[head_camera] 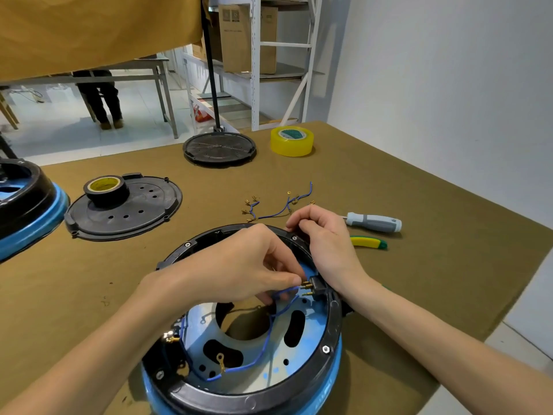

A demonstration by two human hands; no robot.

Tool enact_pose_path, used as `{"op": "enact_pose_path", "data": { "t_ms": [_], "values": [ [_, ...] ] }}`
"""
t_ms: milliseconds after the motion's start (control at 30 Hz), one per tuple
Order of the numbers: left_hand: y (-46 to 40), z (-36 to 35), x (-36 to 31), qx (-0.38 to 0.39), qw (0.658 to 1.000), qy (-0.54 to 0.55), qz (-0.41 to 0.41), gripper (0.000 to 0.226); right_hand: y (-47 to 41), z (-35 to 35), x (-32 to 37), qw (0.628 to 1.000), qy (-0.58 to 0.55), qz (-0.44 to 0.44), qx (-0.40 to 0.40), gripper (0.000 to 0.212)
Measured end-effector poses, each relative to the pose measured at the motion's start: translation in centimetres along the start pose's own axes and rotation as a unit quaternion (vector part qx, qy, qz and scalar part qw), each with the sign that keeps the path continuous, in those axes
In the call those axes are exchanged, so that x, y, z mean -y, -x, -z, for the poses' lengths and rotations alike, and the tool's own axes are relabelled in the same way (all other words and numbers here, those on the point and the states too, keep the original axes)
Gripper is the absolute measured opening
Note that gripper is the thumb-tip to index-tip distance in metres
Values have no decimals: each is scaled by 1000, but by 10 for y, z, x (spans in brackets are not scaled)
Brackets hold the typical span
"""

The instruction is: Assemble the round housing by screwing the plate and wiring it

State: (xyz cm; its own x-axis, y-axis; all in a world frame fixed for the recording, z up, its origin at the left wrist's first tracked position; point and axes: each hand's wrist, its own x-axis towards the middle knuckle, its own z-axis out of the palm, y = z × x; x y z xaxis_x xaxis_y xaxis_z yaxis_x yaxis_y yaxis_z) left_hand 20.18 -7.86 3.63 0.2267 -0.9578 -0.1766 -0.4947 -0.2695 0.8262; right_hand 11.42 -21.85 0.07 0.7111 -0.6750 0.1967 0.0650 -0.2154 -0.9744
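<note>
The round housing (pixel 332 333), black-rimmed with a blue band, sits at the near table edge with a pale blue plate (pixel 263 363) inside. My left hand (pixel 239 262) reaches in and pinches a brass terminal on a blue wire (pixel 263 348) at the black connector block (pixel 317 287) on the right wall. That wire runs across the plate to a ring terminal (pixel 220 358). My right hand (pixel 323 238) curls over the housing's far rim, fingers bent on the edge. More blue wires with brass terminals (pixel 269 209) lie just beyond.
A grey screwdriver (pixel 374 222) and yellow-green pliers handle (pixel 369 242) lie to the right. A black cover (pixel 155 202) carrying a black tape roll (pixel 106 188) lies left, another housing (pixel 27 217) far left, a black disc (pixel 220 148) and yellow tape (pixel 292 141) behind.
</note>
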Motion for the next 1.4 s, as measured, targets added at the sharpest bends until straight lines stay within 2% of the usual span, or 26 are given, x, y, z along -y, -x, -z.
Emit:
{"op": "enact_pose_path", "data": {
  "t_ms": [133, 367, 500, 1033, 1167, 1400],
  "values": [
    [6, 7, 0, 1, 997, -70, -19, 11, 0, 1, -1, 1000, 10, -6, -3, 33],
    [2, 0, -4, -32, 989, -127, -62, 21, -1, 0, -3, 1000, 18, -22, -13, 33],
    [0, -4, -4, -53, 983, -155, -83, 15, -2, 1, -3, 999, 23, -23, -17, 33],
    [22, -6, 0, -119, 973, -176, -90, 11, -2, 2, -5, 998, 50, -28, -16, 33],
    [26, -3, 3, -118, 977, -163, -66, 12, -1, 2, -5, 998, 55, -24, -21, 34],
    [19, -11, -2, -121, 973, -179, -84, 16, -2, 1, -5, 997, 60, -29, -28, 33]
  ]
}}
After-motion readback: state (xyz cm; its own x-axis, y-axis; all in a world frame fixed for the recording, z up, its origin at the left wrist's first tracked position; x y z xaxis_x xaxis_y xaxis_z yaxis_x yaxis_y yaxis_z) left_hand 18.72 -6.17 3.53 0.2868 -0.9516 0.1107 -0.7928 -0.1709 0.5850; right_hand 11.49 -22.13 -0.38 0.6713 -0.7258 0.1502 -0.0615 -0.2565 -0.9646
